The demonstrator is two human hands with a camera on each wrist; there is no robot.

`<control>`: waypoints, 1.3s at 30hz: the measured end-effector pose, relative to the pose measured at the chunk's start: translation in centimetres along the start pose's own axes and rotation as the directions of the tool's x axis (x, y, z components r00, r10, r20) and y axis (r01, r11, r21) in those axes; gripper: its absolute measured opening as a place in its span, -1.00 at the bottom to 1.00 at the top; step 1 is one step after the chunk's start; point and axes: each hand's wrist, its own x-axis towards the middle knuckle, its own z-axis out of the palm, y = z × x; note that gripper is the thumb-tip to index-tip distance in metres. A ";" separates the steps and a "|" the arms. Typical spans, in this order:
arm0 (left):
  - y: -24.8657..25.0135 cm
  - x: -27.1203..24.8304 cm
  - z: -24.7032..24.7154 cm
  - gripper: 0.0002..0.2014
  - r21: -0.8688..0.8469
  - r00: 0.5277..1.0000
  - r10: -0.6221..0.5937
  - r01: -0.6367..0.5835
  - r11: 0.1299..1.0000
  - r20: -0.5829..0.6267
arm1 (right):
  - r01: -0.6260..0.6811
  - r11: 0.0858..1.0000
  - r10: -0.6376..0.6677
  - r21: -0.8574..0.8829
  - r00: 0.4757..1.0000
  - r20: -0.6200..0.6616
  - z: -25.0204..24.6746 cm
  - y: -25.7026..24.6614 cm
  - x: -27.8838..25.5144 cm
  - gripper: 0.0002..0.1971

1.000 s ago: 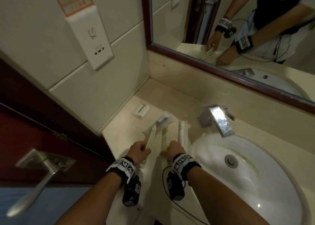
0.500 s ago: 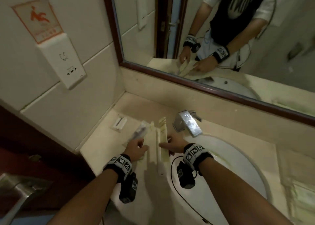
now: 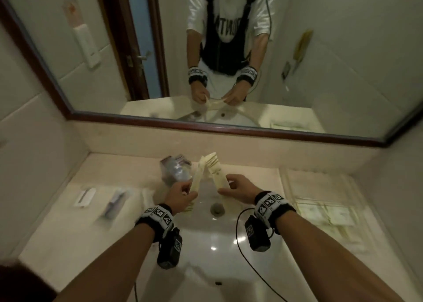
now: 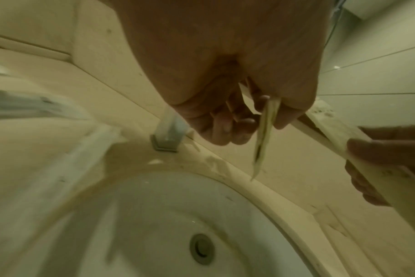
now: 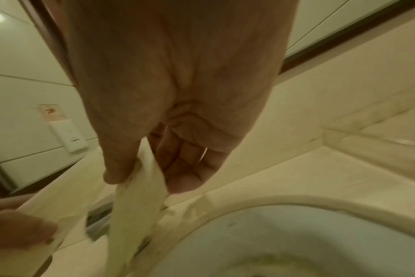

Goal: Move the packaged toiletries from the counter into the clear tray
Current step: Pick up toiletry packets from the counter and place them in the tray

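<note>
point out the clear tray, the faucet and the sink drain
clear tray (image 3: 320, 201), head view, bare floor of the tray
faucet (image 4: 169, 131), left wrist view, spout body
sink drain (image 3: 217, 207), head view, centre of the drain

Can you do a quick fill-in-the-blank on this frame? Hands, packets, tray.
1. The left hand and right hand each hold cream packets above the ____.
2. The clear tray sits on the counter on the person's ____ side.
3. The dark packet and the small white packet lie on the counter on the ____ side of the basin.
4. The drain lies ____ the two hands.

Missing words: sink; right; left; between
</note>
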 end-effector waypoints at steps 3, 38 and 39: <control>2.5 0.4 4.2 -0.84 0.003 0.994 0.089 -0.089 0.996 0.066 | -0.060 0.998 0.060 0.002 0.996 -0.065 -3.8 3.6 -2.9 -0.63; 10.7 2.0 27.9 -0.79 0.156 0.939 -0.009 -0.048 0.987 0.344 | -0.522 0.845 0.533 0.112 0.811 -0.241 -19.1 28.0 -16.5 -0.58; 10.6 2.1 28.0 -0.84 0.159 0.939 -0.018 -0.040 0.986 0.344 | -0.540 0.840 0.531 0.054 0.799 -0.282 -19.2 28.3 -16.6 -0.54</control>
